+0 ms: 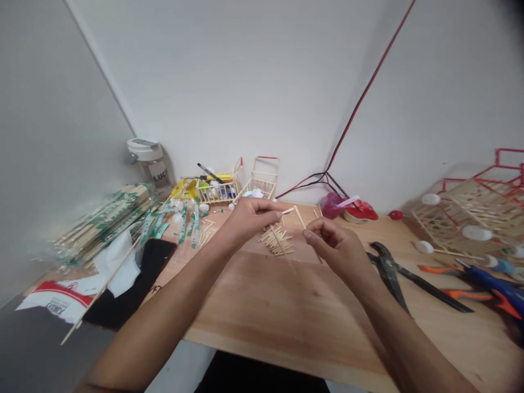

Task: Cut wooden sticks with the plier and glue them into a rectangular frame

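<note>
My left hand (254, 218) is closed in a pinch on thin wooden sticks; one points right toward the middle. A second wooden stick (300, 217) rises at a slant from the pinched fingers of my right hand (332, 238). The two sticks meet in a corner between my hands; whether they are joined I cannot tell. Below lies a loose pile of short cut sticks (278, 243) on the wooden table (262, 311). Another stick slants down from my left fingers over the pile. My fingers hide the far ends of the held sticks.
Pliers (388, 270) and orange-handled tools (450, 295) lie right, near a stick-built cart (470, 213). Small stick carts (216, 191) stand at the wall beside a purple cup (331, 205). Left are bagged sticks (110, 221), a black phone-like slab (123, 300) and a lidded jar (149, 164).
</note>
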The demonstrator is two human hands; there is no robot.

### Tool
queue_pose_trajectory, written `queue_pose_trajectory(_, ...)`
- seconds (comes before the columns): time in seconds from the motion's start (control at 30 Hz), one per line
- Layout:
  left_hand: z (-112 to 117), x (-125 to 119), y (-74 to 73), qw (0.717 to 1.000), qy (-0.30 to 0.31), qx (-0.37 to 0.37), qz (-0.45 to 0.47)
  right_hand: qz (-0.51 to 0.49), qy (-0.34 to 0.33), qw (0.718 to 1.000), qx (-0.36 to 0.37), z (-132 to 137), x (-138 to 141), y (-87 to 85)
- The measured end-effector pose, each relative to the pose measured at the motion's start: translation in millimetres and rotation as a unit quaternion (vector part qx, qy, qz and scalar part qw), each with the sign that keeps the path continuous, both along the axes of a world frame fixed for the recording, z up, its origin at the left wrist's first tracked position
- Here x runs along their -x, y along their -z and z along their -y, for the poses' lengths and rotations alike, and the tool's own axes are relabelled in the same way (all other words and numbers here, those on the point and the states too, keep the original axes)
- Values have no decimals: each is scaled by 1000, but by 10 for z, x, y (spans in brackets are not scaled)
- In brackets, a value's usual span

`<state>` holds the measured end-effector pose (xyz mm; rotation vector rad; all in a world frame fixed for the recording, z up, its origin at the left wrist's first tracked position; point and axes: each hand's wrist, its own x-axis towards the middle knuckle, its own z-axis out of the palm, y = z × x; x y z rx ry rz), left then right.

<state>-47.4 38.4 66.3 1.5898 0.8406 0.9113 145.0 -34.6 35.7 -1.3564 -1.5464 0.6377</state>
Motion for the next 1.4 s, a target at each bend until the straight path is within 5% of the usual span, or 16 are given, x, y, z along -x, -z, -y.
queue_pose_trajectory(1.4, -58, 15, 169, 1000, -1, 12, 4, 37, -7, 999, 18, -29, 28, 115)
